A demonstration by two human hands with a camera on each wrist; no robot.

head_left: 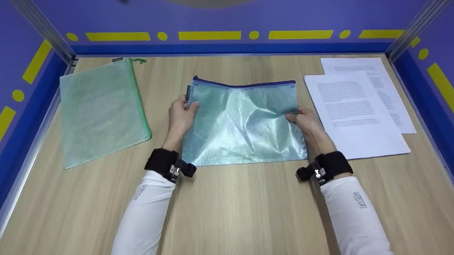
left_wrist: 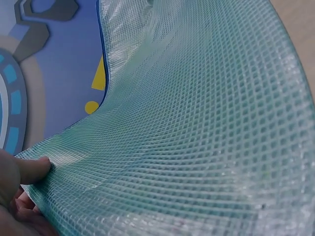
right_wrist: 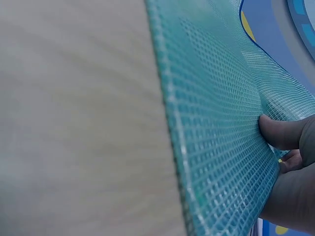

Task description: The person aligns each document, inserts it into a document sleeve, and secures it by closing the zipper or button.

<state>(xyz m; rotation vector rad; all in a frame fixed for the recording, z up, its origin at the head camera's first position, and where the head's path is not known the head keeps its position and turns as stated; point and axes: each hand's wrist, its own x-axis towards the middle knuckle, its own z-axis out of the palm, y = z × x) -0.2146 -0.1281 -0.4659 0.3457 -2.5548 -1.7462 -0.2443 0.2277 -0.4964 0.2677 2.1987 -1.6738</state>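
A translucent blue-green mesh zipper pouch [head_left: 247, 124] with a dark blue zipper along its far edge is held between both hands. My left hand [head_left: 181, 117] pinches its left side near the dark tag, thumb on top and fingers behind. On the other side my right hand [head_left: 309, 122] pinches the right edge, and the sheet creases beside that thumb. Both wrist views show the mesh pouch [left_wrist: 197, 123] bowed between the hands, its grid pattern close to the cameras. In the right wrist view the thumb [right_wrist: 279, 132] presses on the pouch's face.
A green mesh zipper pouch [head_left: 102, 108] lies at the left of the wooden table [head_left: 237, 215]. Printed paper sheets [head_left: 354, 111] lie in overlapping stacks at the right, close to my right hand. Blue-purple panels [head_left: 233, 21] with yellow marks wall the back and sides.
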